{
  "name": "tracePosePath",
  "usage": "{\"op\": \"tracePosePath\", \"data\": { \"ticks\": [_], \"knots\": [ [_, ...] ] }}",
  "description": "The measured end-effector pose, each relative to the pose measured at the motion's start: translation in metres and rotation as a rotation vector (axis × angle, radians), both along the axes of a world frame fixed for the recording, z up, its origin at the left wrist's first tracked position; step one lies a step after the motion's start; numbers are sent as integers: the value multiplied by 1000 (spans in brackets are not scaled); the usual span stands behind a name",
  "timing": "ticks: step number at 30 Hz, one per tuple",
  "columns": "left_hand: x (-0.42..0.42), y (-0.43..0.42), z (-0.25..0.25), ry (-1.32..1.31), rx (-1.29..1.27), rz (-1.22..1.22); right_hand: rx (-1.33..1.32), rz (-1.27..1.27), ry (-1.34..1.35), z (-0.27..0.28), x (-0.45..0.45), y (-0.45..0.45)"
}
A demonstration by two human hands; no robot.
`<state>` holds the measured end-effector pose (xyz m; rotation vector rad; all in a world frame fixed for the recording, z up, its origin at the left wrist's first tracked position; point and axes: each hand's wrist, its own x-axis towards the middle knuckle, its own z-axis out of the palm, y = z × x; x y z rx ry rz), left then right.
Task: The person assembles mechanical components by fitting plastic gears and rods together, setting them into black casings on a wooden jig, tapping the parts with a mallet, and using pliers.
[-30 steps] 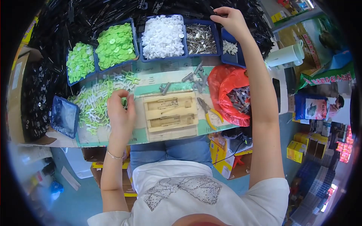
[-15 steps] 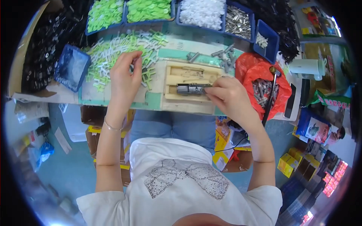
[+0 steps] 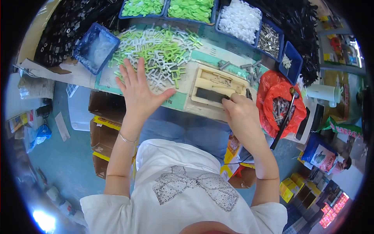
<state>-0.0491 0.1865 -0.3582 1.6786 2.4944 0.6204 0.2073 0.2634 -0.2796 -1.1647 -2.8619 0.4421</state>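
My left hand is spread open above the table's front edge, with nothing in its fingers. Just beyond it lies a pile of green and white forked plastic pieces. My right hand is closed in a pinch at the right end of a cream-coloured fixture block. A flat black part lies in the block's near slot, and the pinching fingers meet its right end. A small dark tip shows beyond those fingers; whether it belongs to the same part I cannot tell.
Blue bins hold green pieces, white pieces and metal pins. Grey cylinders lie behind the block. A red plastic bag of grey parts stands right, a black-handled hammer across it. A blue tray sits left.
The view has shifted, so the table appears turned. My left hand has gone from curled to spread open. In the slot, the black part now shows a plain flat face instead of a shiny channelled one.
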Motion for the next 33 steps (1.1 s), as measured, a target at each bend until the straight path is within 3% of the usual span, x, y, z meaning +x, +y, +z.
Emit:
{"op": "tracePosePath", "data": {
  "ticks": [3, 6, 9, 10, 12, 16, 18, 22, 30, 33],
  "knots": [
    [6, 12, -2, 77, -9, 0, 76, 46, -67, 8, -6, 2],
    [8, 27, -8, 81, 36, -10, -8, 25, -223, 23, -19, 11],
    [5, 33, -7, 22, 101, -63, -310, -156, -57, 39, -45, 29],
    [4, 34, -7, 14, 135, -64, -308, -151, -60, 31, -53, 40],
    [1, 35, -2, 17, 145, -61, -57, 66, 218, 4, -71, 62],
    [-10, 37, 2, 12, 207, -81, -16, 101, 250, -38, -107, 86],
    [-13, 36, 0, 12, 207, -81, -128, 62, 195, -43, -117, 87],
    [-13, 38, -8, -11, 200, -60, -97, 139, 229, -49, -117, 81],
    [-2, 51, -4, -44, 205, -20, -221, 24, 314, -36, -128, 91],
    [1, 51, 6, -52, 205, 10, -122, 74, 269, -37, -130, 90]
  ]
}}
